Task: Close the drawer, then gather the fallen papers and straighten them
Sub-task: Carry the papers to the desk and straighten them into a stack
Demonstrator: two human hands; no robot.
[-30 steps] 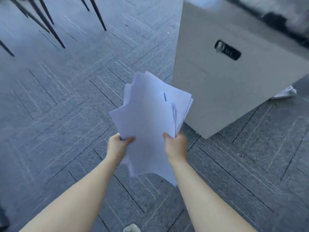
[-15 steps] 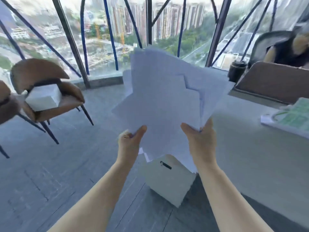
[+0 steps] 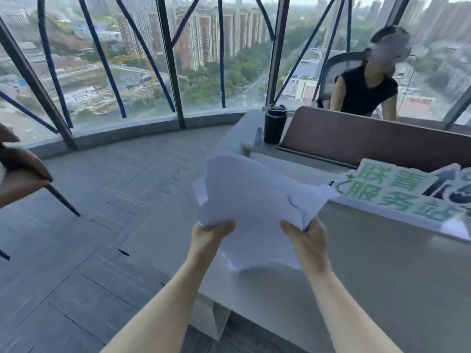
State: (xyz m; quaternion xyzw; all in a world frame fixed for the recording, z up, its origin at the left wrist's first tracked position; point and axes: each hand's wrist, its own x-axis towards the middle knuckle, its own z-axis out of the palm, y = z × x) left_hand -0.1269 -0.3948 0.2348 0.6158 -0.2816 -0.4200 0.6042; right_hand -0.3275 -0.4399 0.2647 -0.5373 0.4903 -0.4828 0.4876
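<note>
A loose, uneven stack of white papers (image 3: 254, 205) is held out in front of me over the grey desk (image 3: 369, 276). My left hand (image 3: 209, 235) grips the stack's left near edge. My right hand (image 3: 305, 238) grips its right near edge. The sheets fan out at different angles, corners sticking out left and right. The stack's lower edge hangs just above the desk top and casts a shadow on it. Part of the grey drawer cabinet (image 3: 216, 324) shows under the desk edge; I cannot tell the drawer's state.
A black tumbler (image 3: 274, 124) and a brown divider panel (image 3: 369, 141) stand at the desk's far side. A green-lettered sign (image 3: 397, 194) lies to the right. A person sits behind the divider. A brown chair (image 3: 23, 174) is at left on grey carpet.
The view rose from the floor and cabinet to the desk and windows. Both hands kept hold of the papers and carried them up and over the desk top, tilting flatter.
</note>
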